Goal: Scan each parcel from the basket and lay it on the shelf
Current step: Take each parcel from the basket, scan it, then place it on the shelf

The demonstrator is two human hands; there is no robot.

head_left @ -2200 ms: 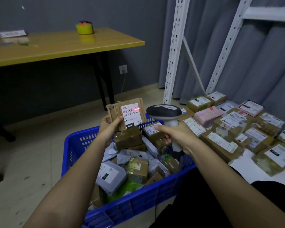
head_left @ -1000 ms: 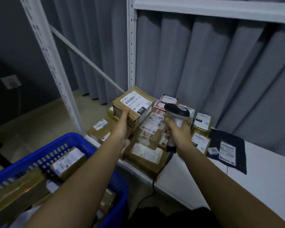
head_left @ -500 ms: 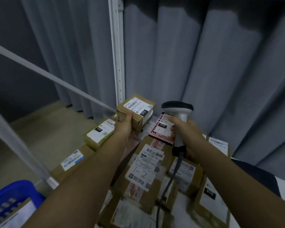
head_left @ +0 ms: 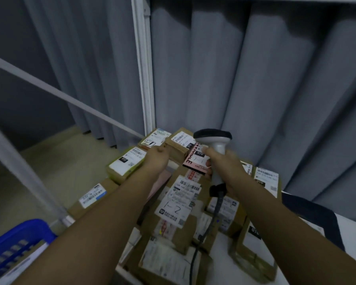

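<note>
A person's two bare forearms reach over a white shelf (head_left: 353, 239) crowded with labelled cardboard parcels. The right hand (head_left: 224, 161) is wrapped around the grip of a grey barcode scanner (head_left: 214, 138), held upright with its dark head facing the back of the shelf; its black cable (head_left: 206, 233) trails down across the boxes. The left hand (head_left: 157, 159) hovers with fingers loosely curled and holds nothing, just beside a small brown parcel (head_left: 179, 144) marked 010, which lies at the rear of the shelf against the grey curtain (head_left: 255, 79). That parcel sits between a box with a handwritten white label (head_left: 154, 138) and a pink-and-black packet (head_left: 194, 161), which slightly overlaps it. Nearer the left edge lie a box with a yellowish-green side (head_left: 125, 163) and a brown carton bearing a blue-striped label (head_left: 92, 197). In the middle, a larger carton carries a label hand-marked "1-2" (head_left: 177, 202). A dark flat mailer (head_left: 310, 219) lies at the right. At the lower left, the corner of a blue plastic basket (head_left: 29, 229) shows, with a pale, blurred parcel (head_left: 19, 262) inside. A white shelf upright (head_left: 145, 68) rises behind the pile.
</note>
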